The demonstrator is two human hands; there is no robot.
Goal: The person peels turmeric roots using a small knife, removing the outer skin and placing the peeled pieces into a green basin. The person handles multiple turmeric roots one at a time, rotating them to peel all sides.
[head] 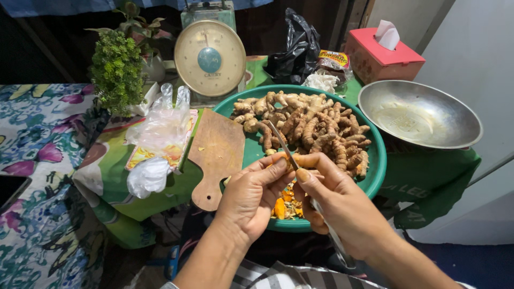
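You are pinching a turmeric piece (288,163) in your left hand (251,195) over the green basin (377,160) while your right hand (334,198) is gripping the knife (284,147), whose blade is risking a slip into your thumb.

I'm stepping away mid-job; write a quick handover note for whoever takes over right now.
Left hand: pinching a small root piece over the green basin.
Right hand: holding the knife, blade pointing away over the roots.
Roots: unpeeled pile at the basin's far side.
Done: orange peelings and bits at the near rim.
Left: most of the pile. Cutting board leans on the basin's left rim.
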